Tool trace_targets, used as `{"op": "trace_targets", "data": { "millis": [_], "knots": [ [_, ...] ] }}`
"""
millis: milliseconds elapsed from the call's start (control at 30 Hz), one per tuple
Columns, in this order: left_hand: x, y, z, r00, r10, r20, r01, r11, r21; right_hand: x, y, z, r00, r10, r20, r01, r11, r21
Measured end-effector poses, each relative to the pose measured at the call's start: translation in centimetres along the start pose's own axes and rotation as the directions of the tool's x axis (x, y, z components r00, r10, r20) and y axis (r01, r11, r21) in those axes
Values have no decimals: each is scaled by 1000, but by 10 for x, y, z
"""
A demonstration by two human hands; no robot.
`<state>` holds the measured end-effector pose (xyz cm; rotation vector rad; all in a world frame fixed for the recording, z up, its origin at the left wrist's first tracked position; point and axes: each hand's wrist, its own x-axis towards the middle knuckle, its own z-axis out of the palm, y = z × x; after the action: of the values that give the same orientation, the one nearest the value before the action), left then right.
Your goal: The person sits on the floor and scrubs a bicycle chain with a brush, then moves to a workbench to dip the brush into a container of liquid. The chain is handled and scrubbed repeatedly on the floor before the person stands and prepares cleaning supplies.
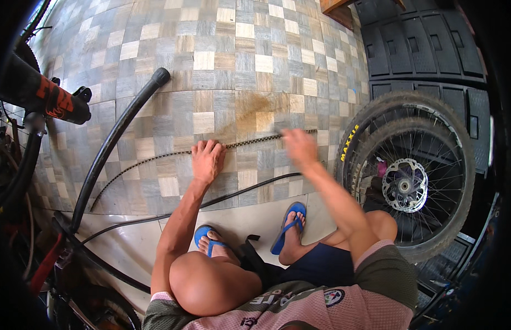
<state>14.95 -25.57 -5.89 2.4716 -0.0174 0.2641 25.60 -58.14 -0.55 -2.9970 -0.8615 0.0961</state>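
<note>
A bicycle chain lies stretched across the tiled floor, curving down toward the left at one end. My left hand rests on its middle stretch, the fingers bent down over the links and pressed against them. Farther right, near the chain's other end, is my right hand. Motion smears its fingers, so whether they grip the links cannot be told. Between the hands the chain runs nearly straight, touching or very close to the floor.
A thick black tube angles over the floor at left, beside a bicycle's dark frame. A thin black cable crosses before my sandalled feet. Bicycle wheels with a disc rotor lean at right against black drawers.
</note>
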Motion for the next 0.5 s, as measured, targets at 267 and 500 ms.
{"op": "trace_targets", "data": {
  "millis": [267, 500],
  "knots": [
    [0, -1, 2, 1000, -18, 25, 17, 1000, 10, -15, 74, -34, 966, 253, 46, -251, 967, -32],
    [2, 1, 8, 999, -19, 36, 19, 1000, -10, 10, -20, -3, 980, 174, 96, -188, 968, 166]
  ]
}}
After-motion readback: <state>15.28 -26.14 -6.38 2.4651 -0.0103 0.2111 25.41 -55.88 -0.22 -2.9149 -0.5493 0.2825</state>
